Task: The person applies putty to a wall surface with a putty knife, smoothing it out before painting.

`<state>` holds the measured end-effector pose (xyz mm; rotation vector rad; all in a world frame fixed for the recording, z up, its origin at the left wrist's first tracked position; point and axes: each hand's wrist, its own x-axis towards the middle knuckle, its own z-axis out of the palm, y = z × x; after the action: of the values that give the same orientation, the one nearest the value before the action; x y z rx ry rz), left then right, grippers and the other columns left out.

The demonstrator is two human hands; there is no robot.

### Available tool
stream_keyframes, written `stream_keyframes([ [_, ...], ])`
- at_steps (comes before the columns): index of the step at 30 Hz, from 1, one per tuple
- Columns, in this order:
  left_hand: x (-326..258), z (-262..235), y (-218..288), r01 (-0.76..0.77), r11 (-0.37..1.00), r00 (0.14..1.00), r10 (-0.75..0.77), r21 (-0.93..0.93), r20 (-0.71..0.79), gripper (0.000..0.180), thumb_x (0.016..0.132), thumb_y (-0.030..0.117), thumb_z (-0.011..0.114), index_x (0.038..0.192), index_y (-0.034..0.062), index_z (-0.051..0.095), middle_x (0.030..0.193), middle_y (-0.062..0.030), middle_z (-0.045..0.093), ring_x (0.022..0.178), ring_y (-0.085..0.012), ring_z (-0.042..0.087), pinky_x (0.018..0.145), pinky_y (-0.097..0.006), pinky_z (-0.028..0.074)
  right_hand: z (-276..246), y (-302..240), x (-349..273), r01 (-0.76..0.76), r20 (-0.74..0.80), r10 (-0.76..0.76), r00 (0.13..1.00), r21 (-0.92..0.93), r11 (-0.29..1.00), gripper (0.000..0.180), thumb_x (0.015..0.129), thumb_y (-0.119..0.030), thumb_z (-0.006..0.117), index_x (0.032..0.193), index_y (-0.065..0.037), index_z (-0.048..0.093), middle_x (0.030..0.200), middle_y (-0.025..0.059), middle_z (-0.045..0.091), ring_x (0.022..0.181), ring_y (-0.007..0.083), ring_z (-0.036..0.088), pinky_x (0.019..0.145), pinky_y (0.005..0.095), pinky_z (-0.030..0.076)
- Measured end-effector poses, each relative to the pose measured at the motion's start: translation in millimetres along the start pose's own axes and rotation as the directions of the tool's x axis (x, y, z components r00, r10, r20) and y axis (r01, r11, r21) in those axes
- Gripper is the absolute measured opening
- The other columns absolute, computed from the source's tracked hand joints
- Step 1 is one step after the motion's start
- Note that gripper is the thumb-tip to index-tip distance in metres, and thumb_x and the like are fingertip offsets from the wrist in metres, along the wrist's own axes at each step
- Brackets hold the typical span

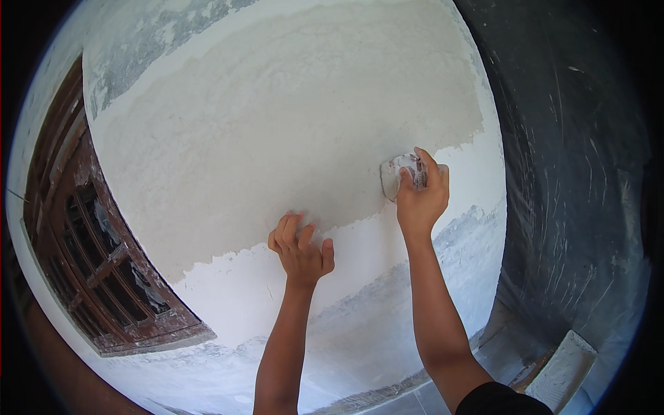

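Note:
A wall (297,124) fills the middle of the view, with a wide beige-grey patch of skim coat over whiter and bluish-grey areas. My right hand (423,197) grips a small, rounded, plaster-smeared hand tool (391,176) against the wall, near the right end of the beige patch's lower edge. The fingers and thumb hide part of this tool, so its exact kind cannot be made out. To the left and a little lower, my left hand (301,249) rests its fingertips on the wall near the same edge. Its fingers are apart and slightly bent, holding nothing.
A brown wooden window (104,256) with bars, spattered white, is set in the wall at the left. Dark, scratched sheeting (574,173) hangs along the right side. A white-smeared, board-like piece (564,373) leans at the lower right above the tiled floor (508,346).

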<state>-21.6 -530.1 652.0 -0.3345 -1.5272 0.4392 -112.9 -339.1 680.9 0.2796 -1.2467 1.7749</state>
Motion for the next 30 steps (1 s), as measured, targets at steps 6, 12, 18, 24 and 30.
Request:
stream_keyframes([
  [6,-1.0,2.3,-0.1,0.009,1.000,1.000,-0.009,0.011,-0.001,0.041,0.096,0.038,0.044,0.126,0.0091,0.041,0.128,-0.0189,0.046,0.118,-0.0313,0.045,0.095,-0.044,0.024,32.6,-15.8,-25.5,0.231,0.293,-0.235,0.927,0.050,0.972,0.041,0.070,-0.001,0.075,0.109,-0.011,0.067,0.094,0.0102,0.059,0.084,0.0292,0.063,0.069,0.0402,0.048],
  [12,-2.2,3.9,-0.1,0.009,1.000,1.000,-0.009,-0.022,-0.014,0.040,0.096,0.037,0.045,0.125,0.0088,0.042,0.129,-0.0196,0.045,0.120,-0.0320,0.042,0.095,-0.044,0.025,23.4,-27.0,-15.7,0.127,0.200,-0.151,0.968,0.129,0.983,0.037,0.073,-0.003,0.072,0.109,-0.012,0.067,0.092,0.0083,0.059,0.082,0.0266,0.062,0.070,0.0387,0.043],
  [18,-5.8,-0.2,-5.0,0.071,0.996,0.993,-0.076,-0.052,-0.091,0.038,0.096,0.033,0.047,0.123,0.0075,0.041,0.128,-0.0195,0.040,0.122,-0.0335,0.035,0.097,-0.046,0.028,24.2,-7.7,-6.1,0.055,0.194,-0.057,0.979,0.014,0.998,0.038,0.073,-0.005,0.072,0.110,-0.013,0.066,0.098,0.0065,0.060,0.089,0.0255,0.060,0.075,0.0399,0.038],
  [24,-6.6,2.3,-5.5,0.026,0.999,0.993,-0.029,-0.025,-0.110,0.040,0.096,0.033,0.047,0.123,0.0044,0.039,0.130,-0.0223,0.034,0.123,-0.0348,0.032,0.097,-0.048,0.032,25.5,-19.7,-21.2,0.111,0.105,-0.114,0.988,0.030,0.993,0.038,0.073,-0.006,0.073,0.110,-0.012,0.066,0.095,0.0067,0.060,0.088,0.0242,0.060,0.075,0.0389,0.037],
  [30,-4.2,6.2,-4.3,0.087,0.993,0.967,-0.103,-0.077,-0.234,0.037,0.095,0.036,0.047,0.118,0.0071,0.043,0.125,-0.0184,0.040,0.117,-0.0330,0.038,0.093,-0.045,0.033,18.0,-6.2,3.5,0.074,0.031,-0.071,0.997,-0.131,0.989,0.035,0.074,-0.003,0.070,0.108,-0.013,0.067,0.096,0.0052,0.060,0.088,0.0247,0.060,0.074,0.0378,0.035],
])
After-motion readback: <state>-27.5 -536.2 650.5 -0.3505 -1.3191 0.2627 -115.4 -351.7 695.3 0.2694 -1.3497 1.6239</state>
